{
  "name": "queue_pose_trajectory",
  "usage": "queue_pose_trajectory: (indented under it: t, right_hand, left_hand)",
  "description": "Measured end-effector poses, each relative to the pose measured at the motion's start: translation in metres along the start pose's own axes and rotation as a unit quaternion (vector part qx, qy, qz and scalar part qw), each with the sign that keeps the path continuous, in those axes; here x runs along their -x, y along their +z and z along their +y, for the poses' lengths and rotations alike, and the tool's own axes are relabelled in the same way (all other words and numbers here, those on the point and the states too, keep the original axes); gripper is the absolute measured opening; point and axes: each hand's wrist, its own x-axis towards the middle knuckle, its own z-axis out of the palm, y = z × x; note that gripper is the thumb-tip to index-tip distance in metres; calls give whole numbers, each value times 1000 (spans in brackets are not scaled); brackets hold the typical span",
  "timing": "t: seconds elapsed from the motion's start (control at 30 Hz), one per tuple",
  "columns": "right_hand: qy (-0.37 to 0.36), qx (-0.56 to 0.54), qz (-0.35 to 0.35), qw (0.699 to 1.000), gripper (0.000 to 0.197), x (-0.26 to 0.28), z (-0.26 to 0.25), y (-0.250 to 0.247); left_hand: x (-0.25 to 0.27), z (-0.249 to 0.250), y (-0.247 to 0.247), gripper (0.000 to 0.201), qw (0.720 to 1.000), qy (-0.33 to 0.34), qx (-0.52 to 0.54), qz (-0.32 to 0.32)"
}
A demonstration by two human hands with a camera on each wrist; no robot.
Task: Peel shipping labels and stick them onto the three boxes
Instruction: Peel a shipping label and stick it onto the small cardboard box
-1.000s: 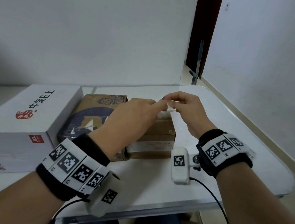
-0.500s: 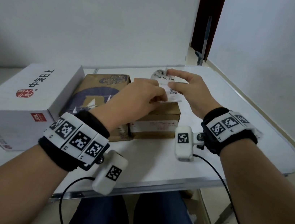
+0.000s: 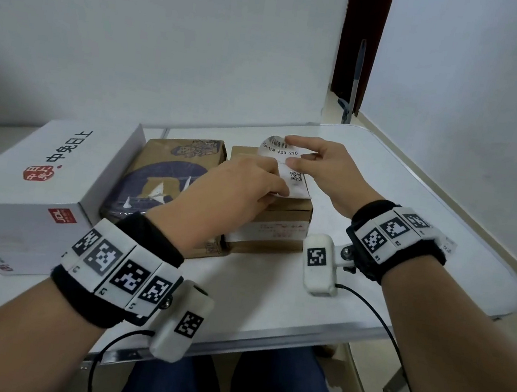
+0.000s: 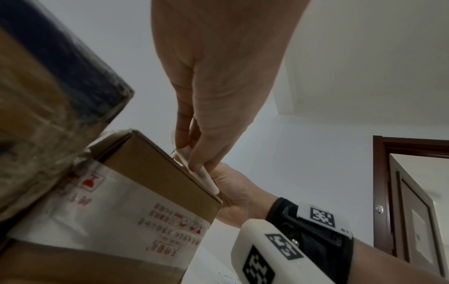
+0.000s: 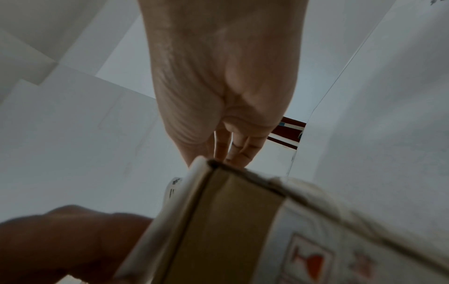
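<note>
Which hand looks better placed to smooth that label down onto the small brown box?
Probably the right hand: it holds the label's curled far end, while the left hand pins its near end on the small brown box.

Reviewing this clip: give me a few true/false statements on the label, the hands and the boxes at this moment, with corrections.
1. Both hands hold the label over the small brown box. True.
2. The label lies fully flat. False: its far end curls up under the right hand.
3. The left hand rests on the white box. False: its grip is on the label's near end.
4. Three boxes sit on the table. True.
5. The printed brown box is rightmost. False: it is in the middle.
</note>
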Motion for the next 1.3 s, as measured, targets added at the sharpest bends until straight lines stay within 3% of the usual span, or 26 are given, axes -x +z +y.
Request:
queue_pose_trajectory:
  t: [1.3]
  right_hand:
    - [-7,118,22,993,43,-10,16,3]
  left_hand:
    - [2,-5,2,23,998,-20,53,-12]
